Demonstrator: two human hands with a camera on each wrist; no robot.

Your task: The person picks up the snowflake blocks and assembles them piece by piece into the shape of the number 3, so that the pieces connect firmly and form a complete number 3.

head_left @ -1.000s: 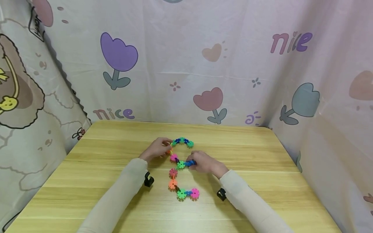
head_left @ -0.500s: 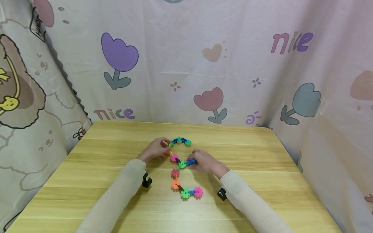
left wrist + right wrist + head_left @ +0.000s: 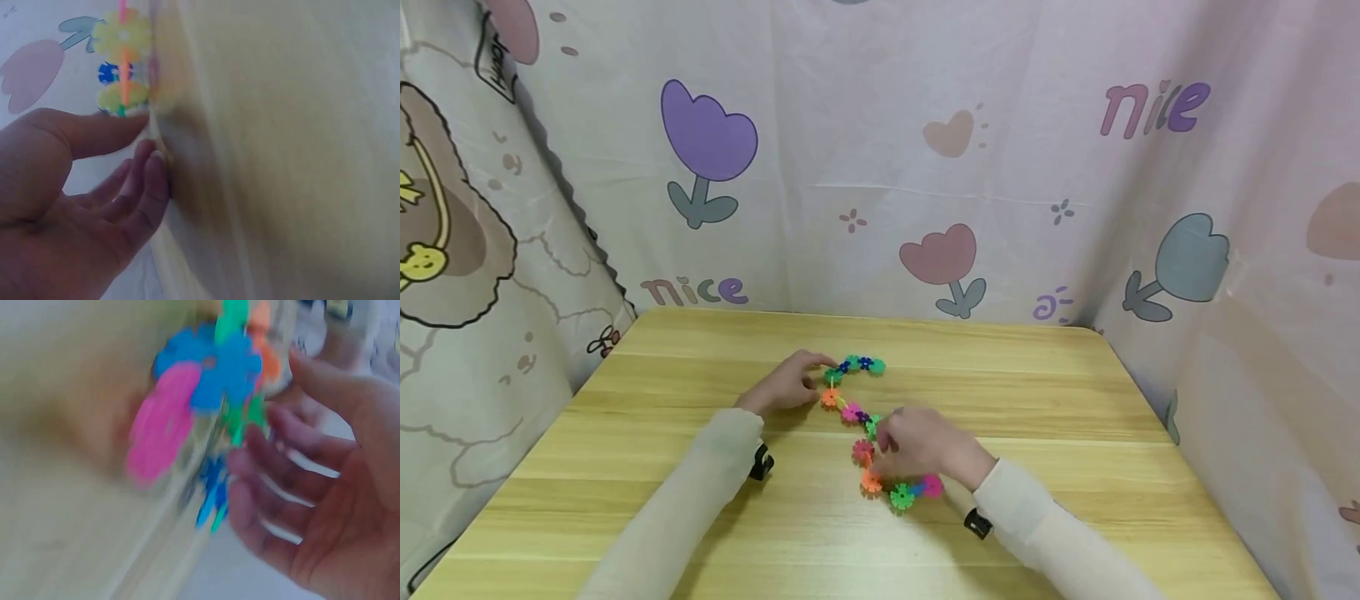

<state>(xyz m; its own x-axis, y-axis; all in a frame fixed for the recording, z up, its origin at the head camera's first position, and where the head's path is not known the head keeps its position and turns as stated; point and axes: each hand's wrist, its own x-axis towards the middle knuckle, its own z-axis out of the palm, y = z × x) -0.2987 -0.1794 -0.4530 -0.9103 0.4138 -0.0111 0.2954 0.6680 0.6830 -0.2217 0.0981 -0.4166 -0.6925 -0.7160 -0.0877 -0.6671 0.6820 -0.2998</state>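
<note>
two hands work one chain (image 3: 865,425) of bright plastic flower pieces lying on the wooden surface (image 3: 1075,400), a little toward 12 o'clock from its middle. the chain runs in a bent line from green and blue pieces at its 12 o'clock end down through orange, pink and green ones to a green and pink pair at its 6 o'clock end.

the left hand (image 3: 784,386) lies at 9 o'clock of the chain's top, fingers (image 3: 106,131) loosely straight, the forefinger tip touching the top pieces (the left wrist view shows it just below a yellow-looking flower).

the right hand (image 3: 917,446) covers the chain's lower middle from 3 o'clock. its fingers (image 3: 275,487) look relaxed and spread beside the pieces in the blurred right wrist view, and i cannot tell whether they pinch any.

flower-print cloth (image 3: 880,167) hangs behind the surface at 12 o'clock and on both sides.
</note>
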